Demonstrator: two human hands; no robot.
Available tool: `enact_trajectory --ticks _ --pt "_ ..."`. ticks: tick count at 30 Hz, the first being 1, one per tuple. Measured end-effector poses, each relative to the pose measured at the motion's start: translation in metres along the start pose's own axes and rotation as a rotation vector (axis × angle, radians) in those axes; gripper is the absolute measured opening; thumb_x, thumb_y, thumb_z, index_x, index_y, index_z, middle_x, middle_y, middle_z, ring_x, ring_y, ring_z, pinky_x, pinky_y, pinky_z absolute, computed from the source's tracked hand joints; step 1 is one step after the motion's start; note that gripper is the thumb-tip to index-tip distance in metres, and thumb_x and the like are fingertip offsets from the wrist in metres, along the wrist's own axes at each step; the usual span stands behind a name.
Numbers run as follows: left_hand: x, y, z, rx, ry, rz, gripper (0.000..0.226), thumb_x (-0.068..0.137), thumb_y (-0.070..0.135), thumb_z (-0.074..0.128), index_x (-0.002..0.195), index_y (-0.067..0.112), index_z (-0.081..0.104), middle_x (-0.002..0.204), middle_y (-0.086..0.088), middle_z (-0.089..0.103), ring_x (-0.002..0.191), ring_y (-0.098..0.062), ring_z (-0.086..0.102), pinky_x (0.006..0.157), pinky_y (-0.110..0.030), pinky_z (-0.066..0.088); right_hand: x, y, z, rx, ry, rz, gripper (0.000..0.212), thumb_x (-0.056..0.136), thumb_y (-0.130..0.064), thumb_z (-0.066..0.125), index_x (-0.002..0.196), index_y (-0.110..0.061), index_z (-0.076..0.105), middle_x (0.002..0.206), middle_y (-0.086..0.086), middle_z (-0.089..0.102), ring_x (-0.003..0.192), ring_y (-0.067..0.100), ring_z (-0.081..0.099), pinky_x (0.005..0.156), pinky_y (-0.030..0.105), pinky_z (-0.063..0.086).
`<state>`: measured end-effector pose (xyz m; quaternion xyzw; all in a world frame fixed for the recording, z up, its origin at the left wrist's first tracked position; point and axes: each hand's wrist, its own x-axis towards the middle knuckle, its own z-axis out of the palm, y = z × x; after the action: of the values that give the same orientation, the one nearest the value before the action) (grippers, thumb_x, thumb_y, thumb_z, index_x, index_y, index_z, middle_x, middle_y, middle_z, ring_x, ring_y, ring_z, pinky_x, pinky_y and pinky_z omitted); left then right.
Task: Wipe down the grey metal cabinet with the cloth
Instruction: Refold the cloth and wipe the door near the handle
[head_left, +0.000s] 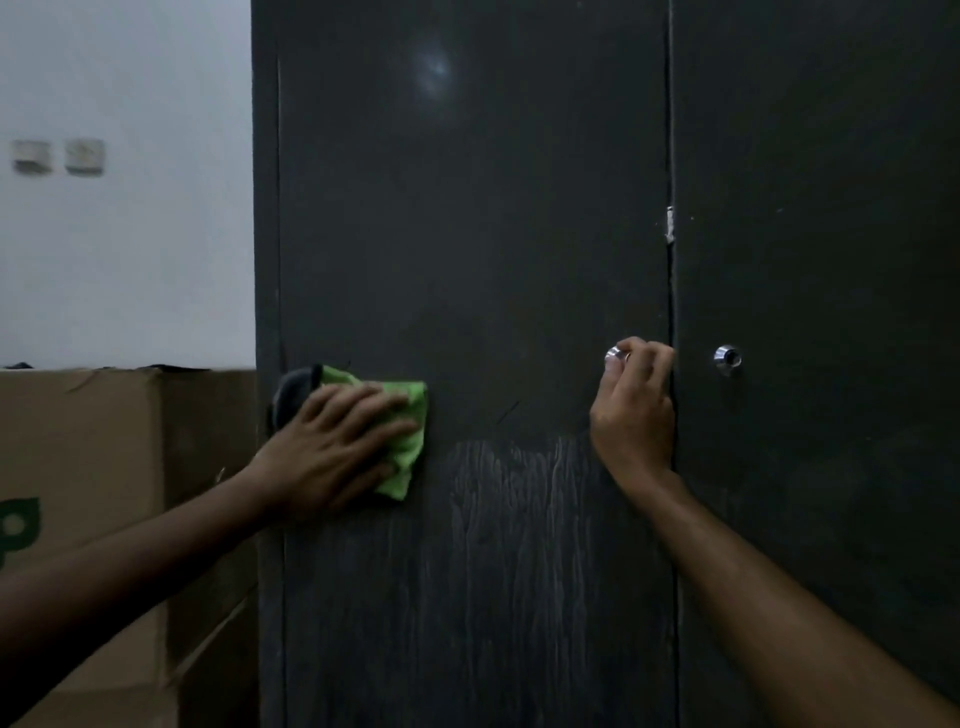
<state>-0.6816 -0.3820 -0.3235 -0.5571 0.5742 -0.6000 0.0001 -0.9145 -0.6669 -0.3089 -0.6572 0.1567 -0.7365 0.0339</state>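
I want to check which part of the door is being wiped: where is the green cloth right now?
In the head view, the green cloth lies flat against the left door near its left edge, pressed under the left hand, level with the knob gripped by the right hand.

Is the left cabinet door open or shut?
Shut, it seems: the left door lies level with the right door, only a thin seam between.

The left hand (343, 441) lay flat with fingers spread, pressing the green cloth (405, 441); right of the cloth, the right hand (634, 410) pinched a silver knob (615, 355), both forearms extended.
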Motion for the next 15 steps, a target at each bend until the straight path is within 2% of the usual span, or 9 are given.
enact_trajectory --ticks 2,3,5,7,8,9,13,15 --pt "-0.014 -0.004 -0.001 0.032 -0.021 0.077 0.053 0.107 0.052 0.04 0.149 0.024 0.056 0.158 -0.011 0.051 0.142 -0.034 0.044 0.112 -0.051 0.034 -0.001 0.001 0.0 0.017 0.017 -0.007 0.014 0.107 -0.023 0.046 0.114 -0.011 0.046 0.115 0.01 0.045 0.071 0.032 0.062 0.055 0.028 0.037" --pt "-0.013 -0.009 -0.003 0.032 0.0 0.021 0.053 0.108 0.053 0.037 0.149 0.025 0.055 0.157 -0.011 0.051 0.141 -0.035 0.045 0.11 -0.05 0.034 -0.001 0.002 0.0 0.025 0.025 -0.009 0.014 0.107 -0.023 0.046 0.114 -0.011 0.047 0.115 0.011 0.045 0.072 0.031 0.061 0.055 0.028 0.037" --pt "0.001 -0.018 -0.009 0.011 0.075 -0.246 0.052 0.109 0.054 0.035 0.148 0.026 0.053 0.159 -0.01 0.047 0.139 -0.039 0.046 0.11 -0.05 0.032 -0.001 0.003 0.001 0.053 0.023 -0.001 0.016 0.106 -0.024 0.046 0.114 -0.011 0.048 0.115 0.011 0.046 0.074 0.03 0.061 0.056 0.028 0.039" --pt "0.026 -0.009 -0.01 -0.023 0.167 -0.513 0.049 0.108 0.052 0.041 0.15 0.028 0.051 0.161 -0.008 0.041 0.142 -0.039 0.041 0.114 -0.049 0.026 -0.001 0.003 0.0 0.086 0.02 0.008 0.018 0.106 -0.027 0.045 0.114 -0.012 0.049 0.116 0.009 0.046 0.074 0.027 0.06 0.056 0.028 0.039" --pt "0.037 0.005 -0.005 -0.043 0.182 -0.562 0.049 0.107 0.051 0.044 0.151 0.029 0.049 0.162 -0.008 0.038 0.144 -0.038 0.038 0.116 -0.049 0.024 0.0 0.004 0.0 0.099 0.021 0.011 0.019 0.106 -0.028 0.045 0.114 -0.013 0.049 0.116 0.008 0.046 0.074 0.024 0.06 0.056 0.027 0.039" --pt "0.041 0.021 0.001 -0.051 0.167 -0.526 0.05 0.106 0.05 0.044 0.152 0.03 0.048 0.163 -0.008 0.036 0.146 -0.037 0.035 0.116 -0.051 0.024 0.0 0.005 -0.001 0.114 0.02 0.012 0.018 0.106 -0.029 0.045 0.114 -0.014 0.05 0.116 0.006 0.046 0.075 0.021 0.059 0.057 0.026 0.039" --pt "0.005 0.057 0.019 0.027 0.0 -0.065 0.053 0.108 0.052 0.041 0.155 0.029 0.048 0.167 -0.007 0.038 0.151 -0.034 0.035 0.119 -0.051 0.027 0.002 0.008 -0.005 0.178 0.007 0.023 0.016 0.105 -0.028 0.048 0.114 -0.015 0.052 0.116 0.004 0.046 0.078 0.006 0.052 0.059 0.021 0.04" --pt "-0.006 0.046 0.015 0.093 0.005 -0.037 0.052 0.109 0.052 0.042 0.155 0.03 0.049 0.165 -0.008 0.042 0.151 -0.033 0.037 0.121 -0.048 0.028 0.003 0.008 -0.005 0.2 -0.002 0.027 0.018 0.105 -0.026 0.048 0.113 -0.011 0.054 0.115 0.007 0.047 0.079 0.001 0.046 0.058 0.01 0.037"
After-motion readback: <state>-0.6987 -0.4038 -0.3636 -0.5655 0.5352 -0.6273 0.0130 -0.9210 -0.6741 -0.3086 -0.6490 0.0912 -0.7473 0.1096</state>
